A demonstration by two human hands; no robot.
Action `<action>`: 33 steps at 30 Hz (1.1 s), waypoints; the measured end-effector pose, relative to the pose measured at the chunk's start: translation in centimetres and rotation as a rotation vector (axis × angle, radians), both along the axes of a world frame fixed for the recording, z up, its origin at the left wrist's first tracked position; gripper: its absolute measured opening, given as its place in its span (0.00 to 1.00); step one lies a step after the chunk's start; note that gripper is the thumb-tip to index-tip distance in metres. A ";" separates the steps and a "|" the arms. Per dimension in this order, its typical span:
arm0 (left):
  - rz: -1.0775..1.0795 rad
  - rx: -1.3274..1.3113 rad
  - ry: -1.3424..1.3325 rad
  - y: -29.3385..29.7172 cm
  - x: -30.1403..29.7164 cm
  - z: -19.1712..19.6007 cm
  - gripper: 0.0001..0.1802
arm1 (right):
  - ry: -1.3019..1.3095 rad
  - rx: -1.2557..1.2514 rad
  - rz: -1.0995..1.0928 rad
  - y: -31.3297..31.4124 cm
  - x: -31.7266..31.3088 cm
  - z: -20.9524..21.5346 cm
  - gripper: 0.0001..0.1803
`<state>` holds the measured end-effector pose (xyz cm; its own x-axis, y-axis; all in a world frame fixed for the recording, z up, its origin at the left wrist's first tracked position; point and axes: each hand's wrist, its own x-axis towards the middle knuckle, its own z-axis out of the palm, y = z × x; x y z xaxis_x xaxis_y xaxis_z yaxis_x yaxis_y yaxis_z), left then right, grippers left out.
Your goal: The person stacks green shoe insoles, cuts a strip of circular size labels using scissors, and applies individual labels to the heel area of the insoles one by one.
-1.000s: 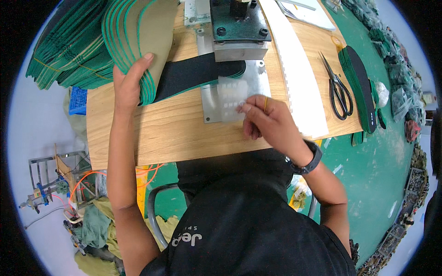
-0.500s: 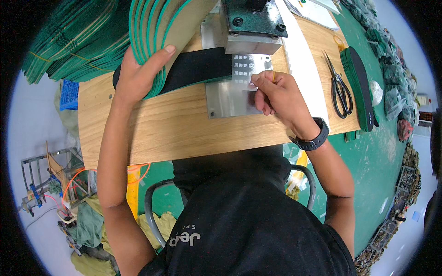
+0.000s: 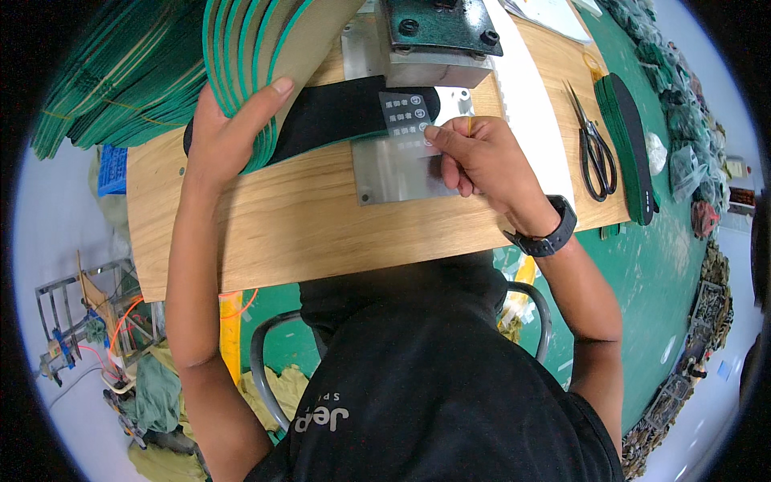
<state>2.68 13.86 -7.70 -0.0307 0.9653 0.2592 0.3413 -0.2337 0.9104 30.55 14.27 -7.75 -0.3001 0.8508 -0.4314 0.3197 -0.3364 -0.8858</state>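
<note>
My left hand (image 3: 229, 136) is closed around a fanned bunch of insoles (image 3: 309, 40) with green edges and tan faces. Beneath them a black insole (image 3: 329, 112) lies across the wood, its rounded right end over a shiny metal plate (image 3: 397, 181). Between thumb and curled fingers, my right hand (image 3: 486, 157) pinches the edge of a clear label sheet (image 3: 401, 116) with rows of white print. That sheet overlaps the insole's right end, slightly tilted. Just beyond it stands the metal block of a press (image 3: 438, 68) with a bolted dark top.
Large stacks of green insoles (image 3: 120, 72) fill the far left of the wooden table (image 3: 321, 233). Black-handled scissors (image 3: 596, 157) and another insole bundle (image 3: 625, 145) lie at the right. A white curved board (image 3: 534, 120) runs beside the press. A blue crate (image 3: 112, 169) sits left of the table.
My right hand has shifted slightly left with the label sheet, which is now more tilted. The black insole's rounded end shows beside it. My left hand keeps its grip on the insoles.
</note>
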 end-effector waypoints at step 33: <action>-0.020 -0.065 0.121 -0.3 0.3 -0.3 0.20 | -0.012 -0.015 -0.047 -0.2 -0.7 -0.1 0.15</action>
